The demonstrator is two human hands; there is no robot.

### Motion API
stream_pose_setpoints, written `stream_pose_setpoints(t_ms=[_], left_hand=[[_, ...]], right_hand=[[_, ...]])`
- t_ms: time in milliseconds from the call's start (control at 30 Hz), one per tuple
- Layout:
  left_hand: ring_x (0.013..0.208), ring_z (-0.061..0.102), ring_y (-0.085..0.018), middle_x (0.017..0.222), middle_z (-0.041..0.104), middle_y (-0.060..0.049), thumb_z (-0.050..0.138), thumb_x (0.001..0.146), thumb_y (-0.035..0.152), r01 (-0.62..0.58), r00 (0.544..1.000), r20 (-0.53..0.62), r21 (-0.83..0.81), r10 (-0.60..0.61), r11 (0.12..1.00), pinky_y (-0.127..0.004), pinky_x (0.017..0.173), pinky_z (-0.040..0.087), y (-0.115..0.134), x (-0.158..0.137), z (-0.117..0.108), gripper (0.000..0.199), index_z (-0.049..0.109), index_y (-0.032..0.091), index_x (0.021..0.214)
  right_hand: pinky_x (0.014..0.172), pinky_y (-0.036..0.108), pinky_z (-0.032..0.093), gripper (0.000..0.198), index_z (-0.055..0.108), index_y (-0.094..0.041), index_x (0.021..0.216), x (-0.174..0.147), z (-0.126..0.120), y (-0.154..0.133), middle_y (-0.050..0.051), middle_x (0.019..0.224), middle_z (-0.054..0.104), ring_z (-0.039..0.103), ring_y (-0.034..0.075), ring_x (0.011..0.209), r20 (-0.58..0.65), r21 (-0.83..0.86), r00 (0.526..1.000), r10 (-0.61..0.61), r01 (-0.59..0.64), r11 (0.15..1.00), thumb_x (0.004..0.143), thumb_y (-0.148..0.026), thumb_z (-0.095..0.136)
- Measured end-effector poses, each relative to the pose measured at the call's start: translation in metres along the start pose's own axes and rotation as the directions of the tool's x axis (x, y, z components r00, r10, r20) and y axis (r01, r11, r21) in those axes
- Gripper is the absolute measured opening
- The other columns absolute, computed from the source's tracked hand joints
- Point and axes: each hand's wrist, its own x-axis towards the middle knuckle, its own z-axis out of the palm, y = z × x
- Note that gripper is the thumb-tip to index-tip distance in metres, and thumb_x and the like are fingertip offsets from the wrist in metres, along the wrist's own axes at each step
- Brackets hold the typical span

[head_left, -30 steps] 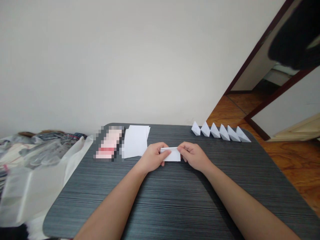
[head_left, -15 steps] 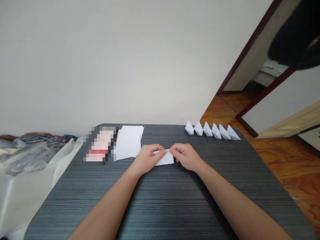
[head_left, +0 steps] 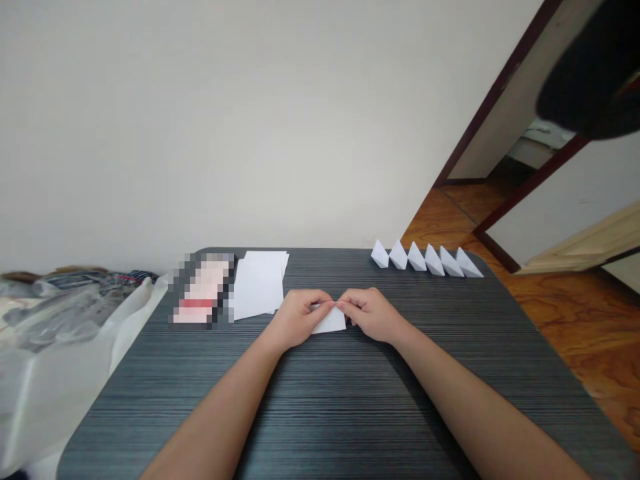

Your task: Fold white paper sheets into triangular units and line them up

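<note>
A small folded piece of white paper (head_left: 330, 321) is held between both hands over the middle of the table. My left hand (head_left: 302, 316) pinches its upper edge between thumb and fingers and covers its left part. My right hand (head_left: 369, 313) pinches the top right corner, its thumb tip almost touching the left thumb. The lower edge of the paper faces me. Left of my hands lies a stack of white paper sheets (head_left: 258, 285). Several folded white paper shapes (head_left: 399, 256) stand in a row at the back right.
A pixelated, pinkish flat object (head_left: 203, 290) lies at the table's back left. The dark striped table (head_left: 320, 407) meets a pale wall (head_left: 280, 133) behind. Plastic-covered items (head_left: 75, 320) are at the left; wooden floor (head_left: 575, 320) and a doorway lie right.
My thumbs have come closer together along the paper's top edge, and less of the paper shows at the upper left. The view has shifted very slightly.
</note>
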Motion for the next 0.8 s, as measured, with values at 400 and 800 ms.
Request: stream_pose_setpoints(t_ms=[400, 800], left_hand=[[0.065, 0.054, -0.013, 0.069, 0.063, 0.000, 0.044, 0.086, 0.035, 0.063, 0.997, -0.040, 0.056, -0.061, 0.996, -0.023, 0.060, 0.038, -0.004, 0.000, -0.003, 0.030, 0.064, 0.016, 0.073], [0.061, 0.051, -0.012, 0.064, 0.060, 0.000, 0.046, 0.084, 0.036, 0.118, 0.985, -0.131, 0.013, -0.115, 0.993, -0.022, 0.055, 0.036, -0.011, -0.001, -0.004, 0.030, 0.062, 0.016, 0.070]], right_hand=[[0.053, 0.021, 0.039, 0.024, 0.062, -0.017, 0.072, -0.001, -0.003, -0.003, -0.003, 0.053, 0.057, 0.053, 0.010, 0.049, -0.036, 0.061, 0.999, 0.037, -0.035, 0.998, 0.088, -0.027, 0.047], [0.054, 0.022, 0.040, 0.024, 0.058, -0.018, 0.068, -0.002, -0.003, -0.002, -0.003, 0.053, 0.056, 0.052, 0.010, 0.049, -0.062, 0.121, 0.995, 0.083, -0.075, 0.990, 0.087, -0.028, 0.047]])
